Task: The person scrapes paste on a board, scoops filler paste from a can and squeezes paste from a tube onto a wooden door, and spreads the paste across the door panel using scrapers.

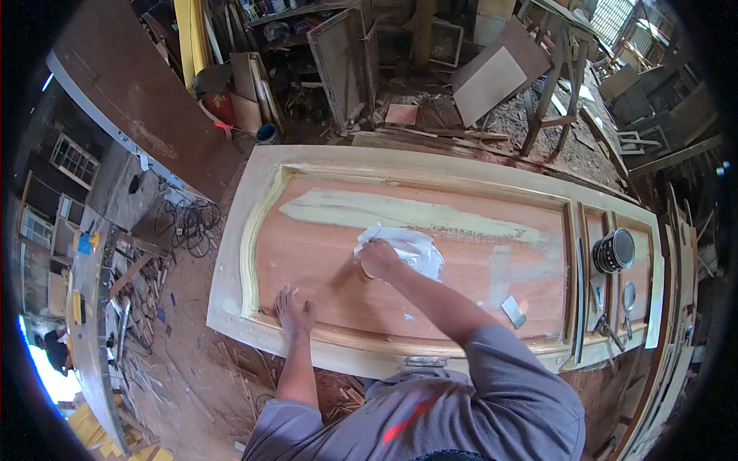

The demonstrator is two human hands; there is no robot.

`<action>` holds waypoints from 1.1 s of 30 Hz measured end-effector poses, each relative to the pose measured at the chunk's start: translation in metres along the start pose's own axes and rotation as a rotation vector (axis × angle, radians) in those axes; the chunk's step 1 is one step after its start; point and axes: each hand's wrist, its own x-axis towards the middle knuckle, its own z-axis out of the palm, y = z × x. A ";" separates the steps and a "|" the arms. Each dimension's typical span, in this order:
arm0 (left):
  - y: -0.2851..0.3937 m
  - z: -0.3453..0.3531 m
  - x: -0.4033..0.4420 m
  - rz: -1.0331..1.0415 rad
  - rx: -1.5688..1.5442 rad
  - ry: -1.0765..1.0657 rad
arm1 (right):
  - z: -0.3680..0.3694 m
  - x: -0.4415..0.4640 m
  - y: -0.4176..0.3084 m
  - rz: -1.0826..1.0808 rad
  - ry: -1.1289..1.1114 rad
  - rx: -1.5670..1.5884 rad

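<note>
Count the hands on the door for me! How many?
2. The left hand is on the near side of the door, toward the left; the right hand is at the white patch. None there seems hidden.

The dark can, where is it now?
In the head view, the dark can is at right, on the door, just beyond the round-headed object.

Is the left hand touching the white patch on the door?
No, the left hand rests on the door apart from the white patch, where the right hand is.
</note>
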 end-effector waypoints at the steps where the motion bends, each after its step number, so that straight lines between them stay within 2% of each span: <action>1: -0.001 0.000 -0.001 -0.002 0.000 -0.002 | 0.000 -0.008 0.015 -0.036 -0.004 0.016; 5: -0.005 0.004 0.000 0.019 -0.014 0.023 | -0.006 -0.043 0.089 -0.052 -0.183 -0.133; 7: -0.007 0.005 0.000 0.011 -0.017 0.015 | -0.001 -0.075 0.130 0.020 -0.154 -0.159; 9: -0.007 0.005 0.000 0.036 0.010 0.031 | -0.022 -0.110 0.145 0.141 -0.163 -0.001; 13: 0.001 0.000 0.000 0.015 0.013 0.022 | 0.003 -0.112 0.096 0.554 0.130 0.265; 15: 0.000 0.002 -0.001 0.007 0.002 0.011 | 0.014 -0.082 0.053 0.570 0.121 0.259; 17: -0.001 0.002 0.000 0.001 0.005 0.003 | 0.021 -0.048 0.017 0.428 0.241 0.243; 19: -0.001 0.002 -0.001 -0.008 0.016 -0.005 | -0.005 -0.027 -0.016 0.255 0.035 0.185; 22: -0.005 0.003 0.000 -0.007 0.013 -0.015 | -0.008 -0.029 -0.009 -0.052 -0.028 0.040; 25: -0.009 0.009 -0.003 -0.010 -0.036 0.024 | -0.017 -0.055 0.053 -0.016 -0.217 -0.106; 26: -0.010 0.009 -0.002 0.000 -0.020 0.025 | -0.010 -0.069 0.078 0.015 -0.244 -0.125; 27: -0.011 0.009 -0.001 0.010 -0.004 0.024 | -0.004 -0.094 0.105 0.047 -0.161 -0.058; 29: -0.008 0.005 0.001 0.019 0.020 0.022 | -0.008 -0.121 0.106 0.195 -0.102 0.059; 31: 0.000 0.000 0.001 0.013 0.031 0.022 | -0.040 -0.137 0.070 0.424 -0.151 0.151; 33: 0.001 0.000 0.000 -0.004 0.009 0.016 | 0.011 -0.116 0.039 0.607 0.045 0.231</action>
